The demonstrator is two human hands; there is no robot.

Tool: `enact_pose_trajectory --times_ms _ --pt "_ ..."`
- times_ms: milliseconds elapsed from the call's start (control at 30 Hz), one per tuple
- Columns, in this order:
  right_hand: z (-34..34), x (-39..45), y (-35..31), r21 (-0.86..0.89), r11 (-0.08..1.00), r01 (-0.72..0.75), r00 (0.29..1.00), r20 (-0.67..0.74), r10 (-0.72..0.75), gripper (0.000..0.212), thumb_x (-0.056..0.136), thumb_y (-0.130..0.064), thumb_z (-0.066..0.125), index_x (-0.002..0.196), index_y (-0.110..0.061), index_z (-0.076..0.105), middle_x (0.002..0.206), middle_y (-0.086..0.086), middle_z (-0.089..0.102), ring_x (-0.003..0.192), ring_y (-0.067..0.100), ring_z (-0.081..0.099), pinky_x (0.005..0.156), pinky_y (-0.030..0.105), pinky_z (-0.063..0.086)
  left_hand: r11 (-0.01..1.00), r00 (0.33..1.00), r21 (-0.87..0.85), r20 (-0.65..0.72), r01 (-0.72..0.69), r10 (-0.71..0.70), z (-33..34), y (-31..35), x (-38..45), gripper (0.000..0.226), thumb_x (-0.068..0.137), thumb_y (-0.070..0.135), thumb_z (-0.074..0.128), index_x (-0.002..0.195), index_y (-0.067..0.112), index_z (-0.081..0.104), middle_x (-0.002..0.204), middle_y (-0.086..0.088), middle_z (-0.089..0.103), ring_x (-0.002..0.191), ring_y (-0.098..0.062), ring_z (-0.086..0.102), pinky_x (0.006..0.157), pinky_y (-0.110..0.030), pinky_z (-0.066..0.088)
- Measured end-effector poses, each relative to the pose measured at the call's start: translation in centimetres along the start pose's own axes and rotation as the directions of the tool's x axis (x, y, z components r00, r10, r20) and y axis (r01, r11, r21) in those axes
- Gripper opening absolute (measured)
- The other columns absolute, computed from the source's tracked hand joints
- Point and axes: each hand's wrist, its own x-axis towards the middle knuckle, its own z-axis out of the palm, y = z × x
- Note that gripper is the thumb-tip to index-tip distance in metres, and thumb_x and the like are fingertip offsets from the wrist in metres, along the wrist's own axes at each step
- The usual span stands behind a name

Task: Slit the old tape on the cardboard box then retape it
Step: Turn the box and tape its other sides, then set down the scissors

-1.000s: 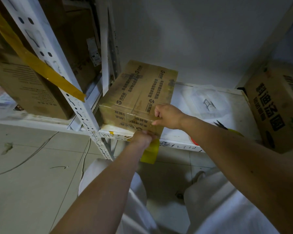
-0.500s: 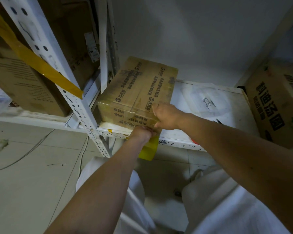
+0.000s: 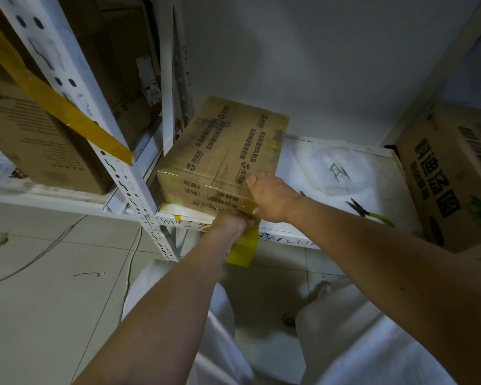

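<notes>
A tape-wrapped cardboard box (image 3: 222, 151) with printed characters sits on the white shelf (image 3: 372, 195), at its near left corner. My right hand (image 3: 272, 197) lies over the box's near right top edge, thumb down on the front face, pressing tape there. My left hand (image 3: 231, 222) is curled just below the box's front bottom edge, gripping a strip of yellow tape (image 3: 242, 250) that hangs down under the shelf edge. Its fingers are hidden behind the knuckles.
Yellow-handled pliers (image 3: 370, 213) lie on the shelf to the right. A clear plastic tray (image 3: 333, 168) rests behind them. A large printed carton (image 3: 453, 173) stands at far right. The white perforated rack post (image 3: 128, 176) with another yellow tape strip (image 3: 67, 115) stands left.
Both hands stay at the box's front right corner. The left hand has shifted slightly up against the shelf edge; the hanging yellow strip stays beneath it.
</notes>
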Motion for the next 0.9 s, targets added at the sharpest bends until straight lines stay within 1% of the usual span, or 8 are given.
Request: enact_pose_trajectory --times_ms 200,333,400,500,600,667,767,900 --pt "1.2 0.2 -0.3 -0.004 0.998 -0.059 0.990 -0.125 0.058 0.060 0.082 -0.045 0.067 0.124 -0.009 0.043 0.123 0.013 0.050 0.112 0.028 0.049 0.095 0.035 0.043 1.000 1.000 0.009 -0.022 0.016 -0.015 -0.1 -0.1 0.2 0.025 0.080 0.019 0.072 0.102 0.008 0.069 0.099 -0.010 0.071 0.102 -0.025 0.065 0.094 -0.041 0.052" --pt "1.5 0.2 -0.8 0.040 0.990 -0.137 0.971 -0.192 0.142 0.058 0.084 -0.061 0.055 0.114 -0.012 0.050 0.110 0.010 0.056 0.104 0.026 0.054 0.085 0.035 0.047 1.000 1.000 -0.021 -0.010 -0.001 0.001 -0.4 0.0 0.1 0.029 0.086 0.012 0.064 0.113 0.003 0.065 0.110 -0.013 0.067 0.095 -0.019 0.058 0.083 -0.035 0.056" --pt "0.5 0.0 -0.3 0.261 0.959 -0.114 0.973 -0.165 0.161 0.046 0.092 -0.061 0.039 0.091 -0.018 0.053 0.089 0.003 0.056 0.087 0.021 0.057 0.070 0.030 0.045 1.000 1.000 0.002 -0.015 -0.004 0.004 -0.6 0.0 -0.3 0.026 0.086 0.010 0.067 0.110 0.002 0.067 0.107 -0.013 0.068 0.094 -0.020 0.059 0.096 -0.038 0.050" --pt "-0.1 -0.5 2.8 0.722 0.668 -0.179 0.940 -0.075 0.333 0.040 0.102 -0.042 0.032 0.079 -0.018 0.055 0.078 0.000 0.057 0.081 0.023 0.056 0.073 0.031 0.045 1.000 1.000 -0.003 -0.007 -0.003 0.003 -0.6 -0.1 0.1 0.018 0.083 0.009 0.072 0.099 0.002 0.069 0.101 -0.012 0.068 0.093 -0.021 0.061 0.097 -0.037 0.049" --pt "2.5 -1.9 7.2 0.482 0.737 -0.474 0.824 -0.051 0.564 0.032 0.100 -0.027 0.040 0.097 -0.003 0.060 0.093 0.017 0.065 0.095 0.036 0.061 0.081 0.037 0.047 1.000 1.000 0.020 -0.012 0.006 -0.005 -0.6 -0.2 0.4 0.013 0.081 0.012 0.075 0.073 0.014 0.064 0.092 -0.009 0.065 0.090 -0.020 0.061 0.093 -0.034 0.051" --pt "5.0 -3.6 9.1 0.286 0.728 -0.623 0.774 0.090 0.627 0.031 0.096 -0.028 0.047 0.104 -0.001 0.061 0.087 0.013 0.063 0.087 0.030 0.064 0.073 0.032 0.048 1.000 1.000 0.025 -0.011 0.014 -0.014 -0.6 -0.4 0.8 0.016 0.079 0.012 0.076 0.071 0.016 0.063 0.093 -0.011 0.068 0.093 -0.025 0.065 0.095 -0.041 0.052" --pt "7.4 -5.0 9.7 0.061 0.754 -0.654 0.742 0.243 0.625 0.030 0.092 -0.030 0.050 0.106 -0.006 0.062 0.083 0.004 0.060 0.077 0.020 0.060 0.067 0.028 0.047 0.999 1.000 0.040 -0.010 0.023 -0.022 -0.6 -0.3 0.8 0.012 0.079 0.014 0.076 0.075 0.014 0.065 0.104 -0.014 0.070 0.102 -0.030 0.065 0.095 -0.044 0.052" --pt "8.5 -4.7 9.7 -0.050 0.774 -0.631 0.753 0.199 0.627 0.030 0.094 -0.028 0.049 0.111 -0.008 0.062 0.089 0.005 0.065 0.083 0.021 0.063 0.071 0.029 0.052 0.999 1.000 0.042 0.007 0.022 -0.023 -0.8 -0.2 0.9 0.009 0.081 0.012 0.074 0.080 0.012 0.065 0.110 -0.016 0.068 0.107 -0.030 0.063 0.098 -0.044 0.049"
